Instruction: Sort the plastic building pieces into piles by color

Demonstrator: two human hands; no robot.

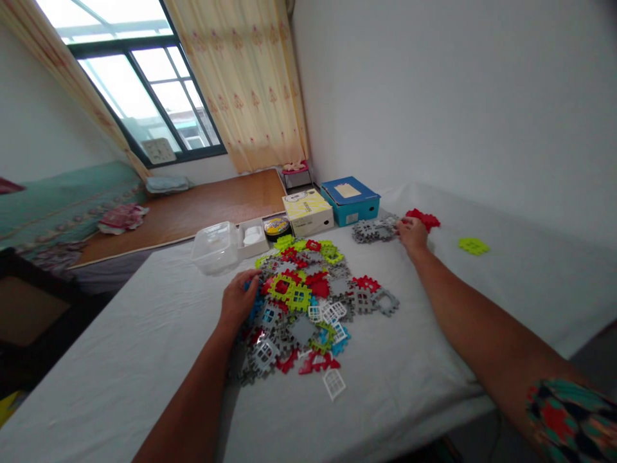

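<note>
A heap of interlocking plastic building panels point(301, 328) in grey, red, lime green, blue and white lies on the cloth-covered table. My left hand point(238, 299) is at the heap's left edge, its fingers and thumb closed about a blue panel point(247, 284) that they partly hide. Farther back on the right, my right hand point(412, 235) pinches at the edge of a small group of grey panels point(370, 231); its fingertips partly cover what they grip. Just behind that hand lie red panels point(427, 219). A lime green panel point(473, 245) lies apart to the right.
Behind the heap stand a clear plastic tub point(216, 247), a white box point(253, 238), a round black tin point(277, 227), a yellow and white box point(308, 211) and a blue box point(350, 200). A white wall point(457, 96) borders the table's far right side.
</note>
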